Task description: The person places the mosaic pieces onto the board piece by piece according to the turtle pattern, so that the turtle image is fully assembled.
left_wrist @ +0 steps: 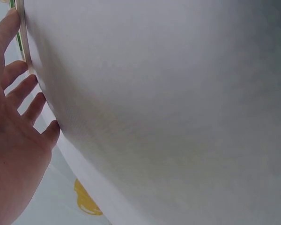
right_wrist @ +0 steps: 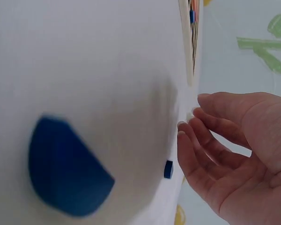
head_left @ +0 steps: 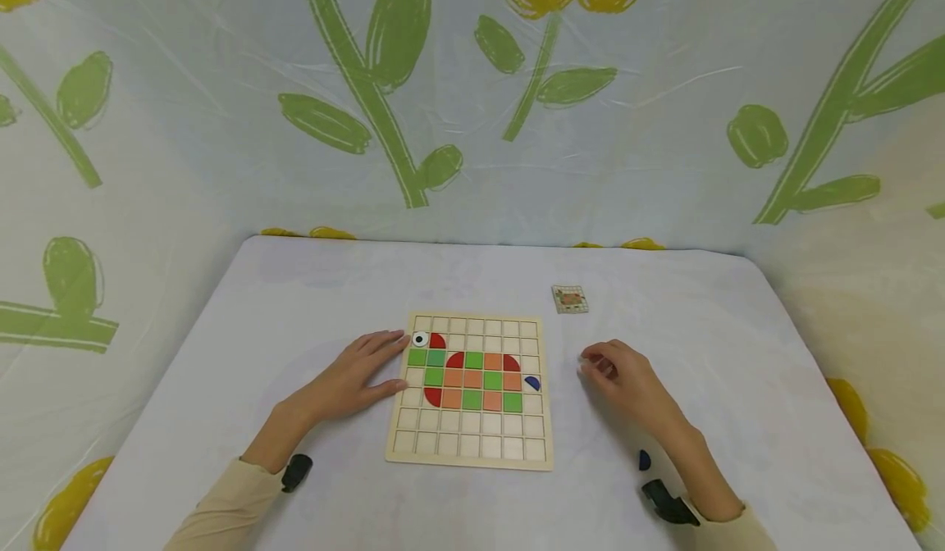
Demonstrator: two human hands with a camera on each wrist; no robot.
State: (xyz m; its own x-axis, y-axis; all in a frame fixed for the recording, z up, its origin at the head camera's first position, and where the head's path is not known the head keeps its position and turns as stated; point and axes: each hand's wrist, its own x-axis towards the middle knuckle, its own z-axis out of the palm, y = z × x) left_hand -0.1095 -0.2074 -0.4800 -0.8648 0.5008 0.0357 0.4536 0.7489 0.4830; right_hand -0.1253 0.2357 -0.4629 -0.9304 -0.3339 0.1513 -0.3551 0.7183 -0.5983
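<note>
A square wooden grid board [head_left: 472, 448] lies on the table, its cells partly filled with red, green and orange tiles. A white eye piece [head_left: 420, 339] sits at its upper left, and a blue half-round piece [head_left: 532, 383] near its right edge. My left hand [head_left: 358, 375] rests beside the board, fingers extended, fingertips at its left edge. Right of the board, my right hand [head_left: 623, 377] is loosely curled with nothing in its fingers. A loose blue half-round piece [head_left: 645, 460] lies near the right wrist. Another small blue piece [right_wrist: 168, 169] shows under the fingers in the right wrist view.
A small card [head_left: 570, 299] printed with a coloured grid picture lies beyond the board, to its right. The white-covered table [head_left: 332, 289] meets cloth walls [head_left: 591, 174] with leaf and flower prints at the back and sides.
</note>
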